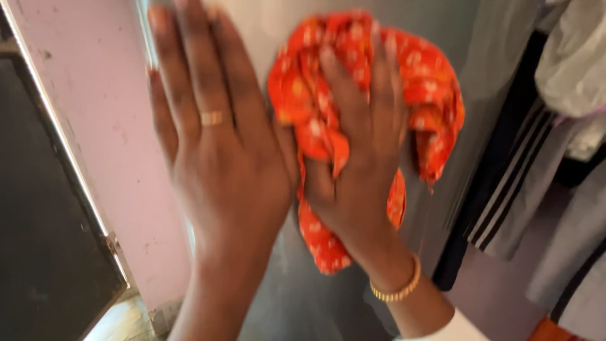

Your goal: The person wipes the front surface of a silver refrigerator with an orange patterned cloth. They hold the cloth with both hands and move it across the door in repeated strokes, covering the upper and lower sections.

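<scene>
A grey panel [303,297] stands beside a pink wall [101,126]. The right hand [360,158] clamps a soft, light orange cloth [429,82], bunched under its palm. Left of it, the left hand [221,151] lies flat, fingers together, holding nothing.

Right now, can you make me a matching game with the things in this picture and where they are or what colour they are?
Things:
1. left hand
2. right hand
3. cloth
4. bracelet

Descriptions:
A. orange with pale spots
B. flat and open, wearing a ring
C. gold beads around a wrist
D. pressing the bunched fabric against the grey surface

Pairs: 1-B, 2-D, 3-A, 4-C
</scene>
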